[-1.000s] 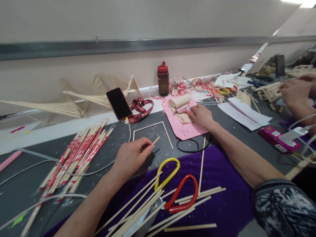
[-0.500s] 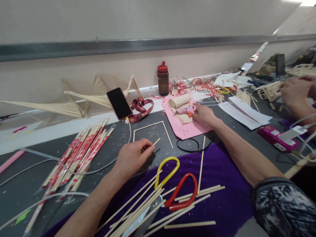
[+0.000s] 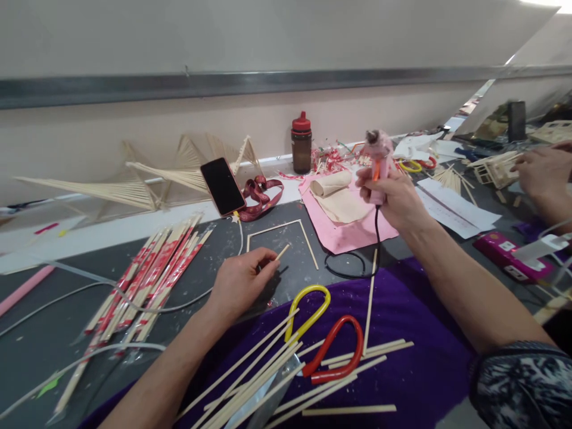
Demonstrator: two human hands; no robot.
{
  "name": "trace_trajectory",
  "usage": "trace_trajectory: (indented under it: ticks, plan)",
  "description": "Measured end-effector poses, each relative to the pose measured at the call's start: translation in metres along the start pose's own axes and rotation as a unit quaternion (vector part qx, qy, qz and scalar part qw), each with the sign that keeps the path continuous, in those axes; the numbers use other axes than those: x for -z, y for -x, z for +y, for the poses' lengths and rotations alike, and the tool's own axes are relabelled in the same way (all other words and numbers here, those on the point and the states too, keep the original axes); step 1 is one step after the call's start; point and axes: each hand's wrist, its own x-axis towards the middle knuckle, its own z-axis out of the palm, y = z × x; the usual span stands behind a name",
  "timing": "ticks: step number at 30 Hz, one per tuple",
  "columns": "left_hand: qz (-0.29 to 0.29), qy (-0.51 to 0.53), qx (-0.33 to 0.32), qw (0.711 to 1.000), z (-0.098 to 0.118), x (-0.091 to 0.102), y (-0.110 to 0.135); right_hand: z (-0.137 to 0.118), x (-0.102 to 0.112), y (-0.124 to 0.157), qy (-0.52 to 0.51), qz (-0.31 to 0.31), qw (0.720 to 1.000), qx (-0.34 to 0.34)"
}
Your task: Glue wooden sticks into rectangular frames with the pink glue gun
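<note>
With a pale wooden stick (image 3: 283, 252) pinched in the left hand (image 3: 241, 279), a pink plastic glue gun (image 3: 381, 152) clasped in the right hand (image 3: 397, 195) could be jerked if its black cord (image 3: 378, 229) is snagged.

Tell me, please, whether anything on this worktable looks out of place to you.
Mostly the scissors on the purple cloth: loose sticks lie scattered across them, partly hiding them, which looks untidy. Behind the pink sheet, red wrappers lie in a tangled heap beside the bottle. I see no clear spill or damage.
</note>
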Motion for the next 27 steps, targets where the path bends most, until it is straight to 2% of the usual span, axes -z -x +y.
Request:
trace_trajectory:
  ticks: [1, 3, 6, 10, 14, 20, 27]
  plan:
    - [0.0, 0.003, -0.001, 1.0, 0.0, 0.0, 0.0, -0.002, -0.002, 0.007, -0.055, -0.05, 0.996, -0.041]
    - [-0.001, 0.008, -0.003, 1.0, -0.001, 0.0, 0.001, -0.004, -0.007, 0.021, -0.131, -0.112, 0.98, -0.1]
    - [0.002, 0.007, -0.001, 1.0, -0.001, 0.001, 0.001, -0.004, -0.012, 0.043, -0.154, -0.164, 0.964, -0.141]
    - [-0.001, 0.002, 0.002, 1.0, -0.002, 0.002, 0.001, -0.008, -0.016, 0.063, -0.16, -0.204, 0.949, -0.181]
    - [0.003, 0.01, -0.006, 1.0, -0.004, 0.0, 0.002, -0.012, -0.017, 0.068, -0.217, -0.208, 0.929, -0.216]
    - [0.007, 0.02, -0.023, 1.0, -0.005, -0.004, 0.004, -0.004, -0.019, 0.07, -0.149, -0.275, 0.926, -0.213]
    - [0.009, 0.006, -0.037, 0.999, -0.006, -0.007, 0.005, 0.004, -0.025, 0.071, -0.067, -0.308, 0.924, -0.216]
